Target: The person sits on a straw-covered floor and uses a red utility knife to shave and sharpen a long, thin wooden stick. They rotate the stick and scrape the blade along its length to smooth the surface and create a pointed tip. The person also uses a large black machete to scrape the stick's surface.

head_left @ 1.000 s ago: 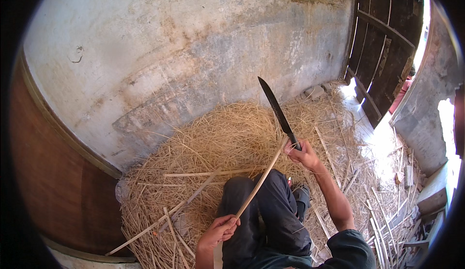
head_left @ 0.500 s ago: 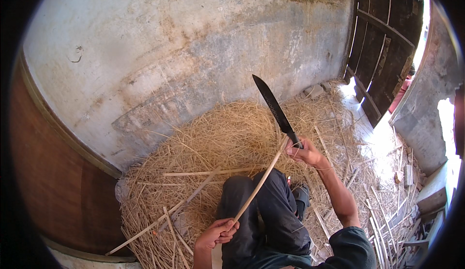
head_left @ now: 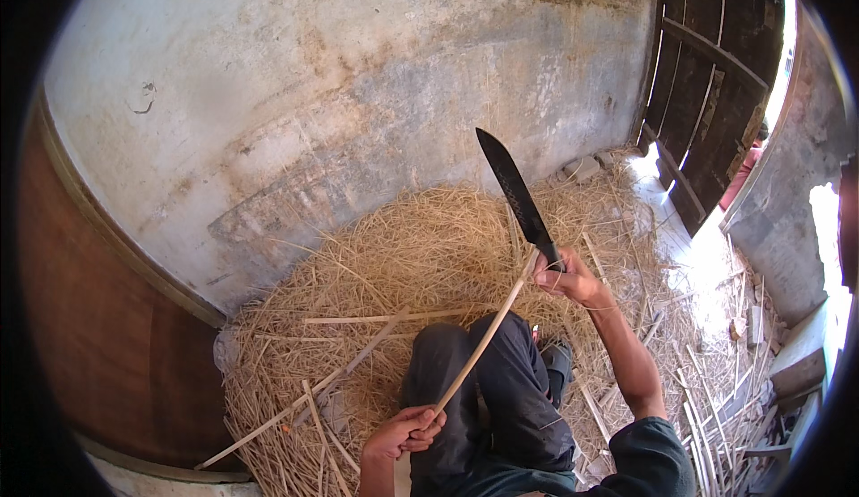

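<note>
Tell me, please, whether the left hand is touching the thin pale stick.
Touching. The head view shows the left hand with its fingers wrapped around the lower end of the thin pale stick, no gap between them.

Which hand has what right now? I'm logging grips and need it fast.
Left hand: closed around the near end of the bamboo strip.
Right hand: closed on the handle of the big knife, blade pointing up.
</note>
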`<state>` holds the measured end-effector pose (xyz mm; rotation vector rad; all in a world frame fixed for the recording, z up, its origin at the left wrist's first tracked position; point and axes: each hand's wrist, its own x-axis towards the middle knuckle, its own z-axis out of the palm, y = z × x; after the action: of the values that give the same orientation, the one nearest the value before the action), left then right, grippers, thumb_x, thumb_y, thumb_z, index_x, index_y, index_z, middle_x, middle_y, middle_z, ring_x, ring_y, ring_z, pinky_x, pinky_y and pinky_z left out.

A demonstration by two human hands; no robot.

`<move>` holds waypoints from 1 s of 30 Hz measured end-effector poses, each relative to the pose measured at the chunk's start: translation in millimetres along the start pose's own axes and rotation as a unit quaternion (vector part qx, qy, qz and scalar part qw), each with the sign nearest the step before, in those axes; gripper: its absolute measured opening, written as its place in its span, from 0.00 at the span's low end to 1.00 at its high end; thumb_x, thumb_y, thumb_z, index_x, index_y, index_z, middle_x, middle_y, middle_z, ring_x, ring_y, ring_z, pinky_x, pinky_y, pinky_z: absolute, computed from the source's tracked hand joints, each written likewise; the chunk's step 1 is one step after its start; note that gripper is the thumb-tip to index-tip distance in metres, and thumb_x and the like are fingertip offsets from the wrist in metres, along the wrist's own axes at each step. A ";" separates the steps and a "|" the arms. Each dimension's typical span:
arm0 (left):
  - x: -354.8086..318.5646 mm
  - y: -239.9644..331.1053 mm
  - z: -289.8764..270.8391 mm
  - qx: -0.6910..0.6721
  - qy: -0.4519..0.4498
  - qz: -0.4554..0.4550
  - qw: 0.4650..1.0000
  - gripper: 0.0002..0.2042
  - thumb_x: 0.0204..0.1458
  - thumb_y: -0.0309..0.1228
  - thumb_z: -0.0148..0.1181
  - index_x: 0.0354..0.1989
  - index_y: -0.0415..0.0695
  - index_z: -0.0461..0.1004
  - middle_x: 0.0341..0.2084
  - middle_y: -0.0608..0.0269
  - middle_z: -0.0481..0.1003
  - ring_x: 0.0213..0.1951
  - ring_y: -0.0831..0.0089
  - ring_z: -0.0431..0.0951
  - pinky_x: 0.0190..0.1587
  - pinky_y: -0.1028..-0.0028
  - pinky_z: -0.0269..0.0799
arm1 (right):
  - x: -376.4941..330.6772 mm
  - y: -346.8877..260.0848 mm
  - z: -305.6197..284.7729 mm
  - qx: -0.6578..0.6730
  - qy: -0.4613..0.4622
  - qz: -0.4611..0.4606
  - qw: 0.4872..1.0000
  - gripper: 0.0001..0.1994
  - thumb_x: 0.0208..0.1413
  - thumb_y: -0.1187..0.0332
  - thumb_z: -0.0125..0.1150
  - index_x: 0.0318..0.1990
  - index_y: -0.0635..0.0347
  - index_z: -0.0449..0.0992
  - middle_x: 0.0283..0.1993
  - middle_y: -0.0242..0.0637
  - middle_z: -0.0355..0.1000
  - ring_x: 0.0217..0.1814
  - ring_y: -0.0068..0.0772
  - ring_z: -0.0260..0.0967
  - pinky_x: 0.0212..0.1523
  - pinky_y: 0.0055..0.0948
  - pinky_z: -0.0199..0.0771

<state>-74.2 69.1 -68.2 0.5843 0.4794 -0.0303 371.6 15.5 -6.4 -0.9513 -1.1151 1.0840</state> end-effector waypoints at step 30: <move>6.2 -6.6 23.0 0.298 0.099 0.099 0.944 0.24 0.77 0.49 0.37 0.36 0.43 0.66 0.20 0.77 0.54 0.20 0.85 0.51 0.23 0.79 0.49 | 8.2 -23.3 29.2 0.113 0.075 0.016 0.991 0.07 0.61 0.71 0.67 0.42 0.59 0.74 0.20 0.21 0.58 0.16 0.13 0.48 0.19 0.22 0.47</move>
<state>-60.0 51.9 -57.7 1.2371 0.6088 0.0786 347.8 20.0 23.3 -0.8576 -0.8368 1.1187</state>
